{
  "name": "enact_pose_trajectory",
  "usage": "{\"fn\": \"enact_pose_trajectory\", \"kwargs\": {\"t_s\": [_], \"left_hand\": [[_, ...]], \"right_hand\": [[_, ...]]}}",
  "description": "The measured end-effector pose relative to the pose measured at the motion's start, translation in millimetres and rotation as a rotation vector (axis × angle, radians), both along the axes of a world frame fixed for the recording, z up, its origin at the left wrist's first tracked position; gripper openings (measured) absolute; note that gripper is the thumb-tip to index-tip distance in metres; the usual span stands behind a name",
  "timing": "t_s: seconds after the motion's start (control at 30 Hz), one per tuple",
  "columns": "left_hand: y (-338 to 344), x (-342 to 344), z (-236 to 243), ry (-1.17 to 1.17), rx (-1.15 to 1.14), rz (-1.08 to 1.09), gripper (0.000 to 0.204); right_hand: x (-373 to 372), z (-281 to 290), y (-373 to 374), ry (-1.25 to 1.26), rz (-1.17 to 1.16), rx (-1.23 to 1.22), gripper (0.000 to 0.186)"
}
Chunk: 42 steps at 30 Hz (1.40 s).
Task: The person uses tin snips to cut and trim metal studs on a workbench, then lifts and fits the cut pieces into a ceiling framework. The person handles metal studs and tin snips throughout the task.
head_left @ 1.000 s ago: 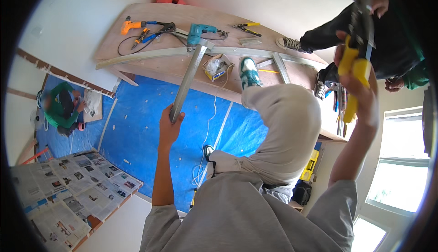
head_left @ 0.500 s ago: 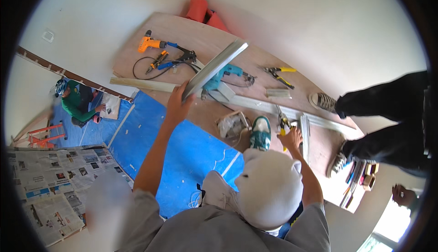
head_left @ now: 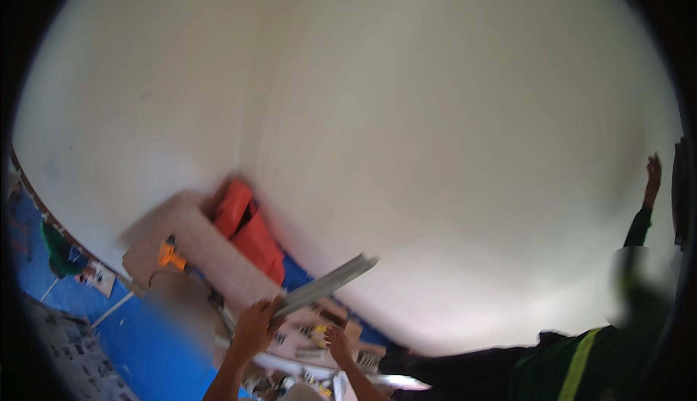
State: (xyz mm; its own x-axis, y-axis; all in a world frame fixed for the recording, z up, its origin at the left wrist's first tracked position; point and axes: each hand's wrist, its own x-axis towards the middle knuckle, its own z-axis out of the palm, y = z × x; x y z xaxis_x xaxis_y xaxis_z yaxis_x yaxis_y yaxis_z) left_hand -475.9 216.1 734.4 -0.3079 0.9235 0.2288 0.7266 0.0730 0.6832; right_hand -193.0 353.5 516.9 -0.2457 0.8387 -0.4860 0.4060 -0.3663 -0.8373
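A long silvery metal channel (head_left: pixel 327 283) slants up and to the right from my left hand (head_left: pixel 254 327), whose fingers are wrapped round its lower end. Its far end points toward the pale wall. My right hand (head_left: pixel 338 346) is to the right of the channel and apart from it, fingers loosely spread, with nothing visible in them. Behind that hand a yellow-handled tool (head_left: pixel 319 334) lies on the brown board. Blur hides its details.
An orange drill (head_left: pixel 172 254) lies on the brown board (head_left: pixel 210 245). Red bags (head_left: pixel 258 240) rest against the wall corner. Blue sheeting (head_left: pixel 156 339) covers the floor at left. At right a co-worker in dark green (head_left: pixel 559 365) raises an arm; another person in green (head_left: pixel 59 248) is far left.
The view has swung upward toward the walls. My left hand still grips the metal channel. My right hand has come away from the yellow-handled tool it was beside.
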Motion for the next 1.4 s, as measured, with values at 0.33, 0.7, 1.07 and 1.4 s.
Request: {"fn": "enact_pose_trajectory", "kwargs": {"t_s": [0.33, 0.7, 1.07, 1.4], "left_hand": [[-80.0, -34.8, 222.6, -0.072, 0.024, 0.282, 0.041], [17.3, -177.7, 288.5, -0.064, -0.034, 0.085, 0.036], [401.1, -221.1, 615.4, 0.49, 0.469, -0.546, 0.034], [627.8, -72.7, 979.1, 0.569, 1.776, -0.313, 0.047]], "right_hand": [[-122.3, 491.0, 160.3, 0.253, -0.096, 0.543, 0.043], [-132.7, 921.5, 81.7, -0.241, 0.472, 1.523, 0.053], [-232.2, 907.3, 279.6, -1.198, 0.444, 1.778, 0.048], [-63.2, 1203.8, 442.3, -1.357, -0.41, 2.185, 0.025]]}}
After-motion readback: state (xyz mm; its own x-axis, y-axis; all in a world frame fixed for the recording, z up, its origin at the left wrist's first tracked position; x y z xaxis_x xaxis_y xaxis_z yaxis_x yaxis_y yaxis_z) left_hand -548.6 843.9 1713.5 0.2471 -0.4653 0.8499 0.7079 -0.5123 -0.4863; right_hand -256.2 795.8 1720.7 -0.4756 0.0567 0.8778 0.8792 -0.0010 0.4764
